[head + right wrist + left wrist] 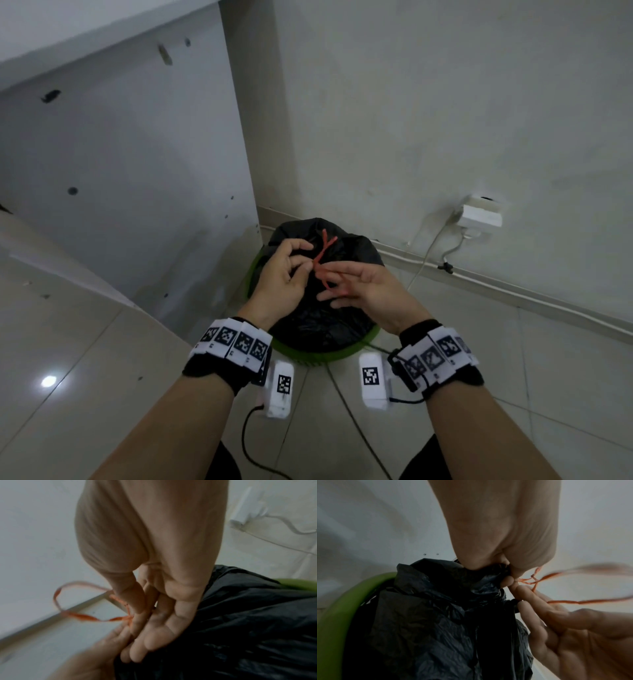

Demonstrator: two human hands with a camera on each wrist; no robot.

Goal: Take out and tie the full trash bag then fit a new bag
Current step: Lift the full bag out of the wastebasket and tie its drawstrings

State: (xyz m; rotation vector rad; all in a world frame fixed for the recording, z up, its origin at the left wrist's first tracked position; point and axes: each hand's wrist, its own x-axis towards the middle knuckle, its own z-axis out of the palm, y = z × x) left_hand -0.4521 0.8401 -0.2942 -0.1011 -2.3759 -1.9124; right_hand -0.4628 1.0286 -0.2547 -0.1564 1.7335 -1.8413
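Fingers: left hand (pixel 287 274) curls at the gathered neck of the bag (pixel 322 318), its fingertips (pixel 508 580) pinching the orange string (pixel 323 263); right hand (pixel 363 291) has its fingers (pixel 154 639) nearly straight, with the string running between them.
String: 2 strands cross between the hands, with loose ends sticking up above the fingers.
Bag: black, crumpled, sitting inside the green bin (pixel 368 339), top bunched under the hands.
Bin: on the tiled floor (pixel 102 359), close to the wall (pixel 428 120).
Wall: a white socket block (pixel 481 214) with cords hangs to the right, well apart from the bin.
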